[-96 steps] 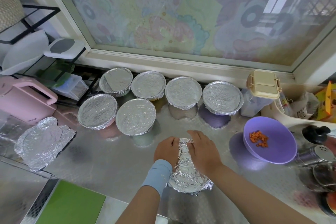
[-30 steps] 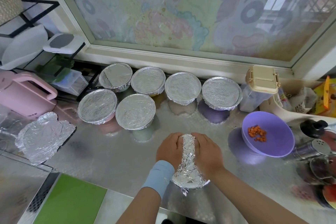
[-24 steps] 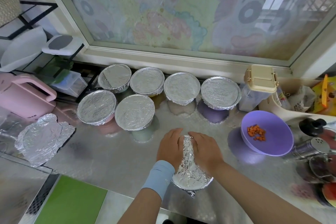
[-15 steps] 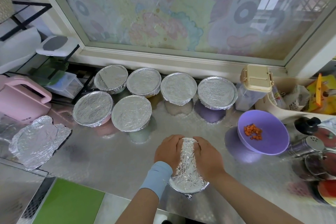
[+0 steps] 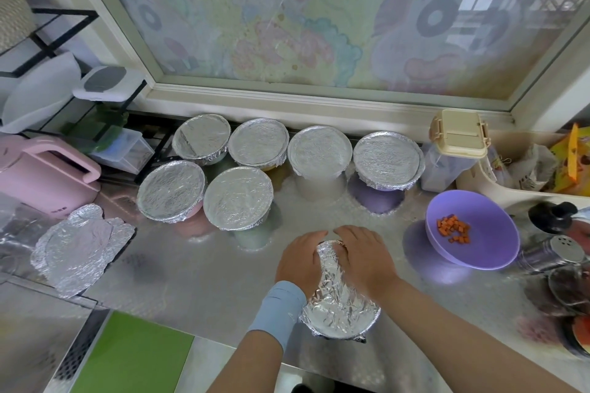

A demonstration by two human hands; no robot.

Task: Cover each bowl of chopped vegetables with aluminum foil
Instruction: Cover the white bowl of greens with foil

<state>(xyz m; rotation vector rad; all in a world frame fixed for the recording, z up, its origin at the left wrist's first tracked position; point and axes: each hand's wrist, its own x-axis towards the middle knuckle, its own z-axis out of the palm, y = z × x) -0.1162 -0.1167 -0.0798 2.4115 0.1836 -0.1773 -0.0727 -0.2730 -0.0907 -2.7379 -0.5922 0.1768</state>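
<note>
- Head view: our left hand [image 5: 300,265] and right hand [image 5: 364,262] grip the crumpled foil-wrapped bowl [image 5: 341,313] from both sides, near the steel counter's [image 5: 191,281] front edge.
- Behind it we see six round foil-covered bowls [image 5: 238,198].
- To the right, an uncovered purple plastic bowl [image 5: 479,249] holds orange cubes [image 5: 453,228].

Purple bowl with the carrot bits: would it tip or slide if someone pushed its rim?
Probably tippy: the purple bowl flares wide over a seemingly small base. Likely light, holding only a few carrot cubes. It may slide easily on the shiny counter.
</note>
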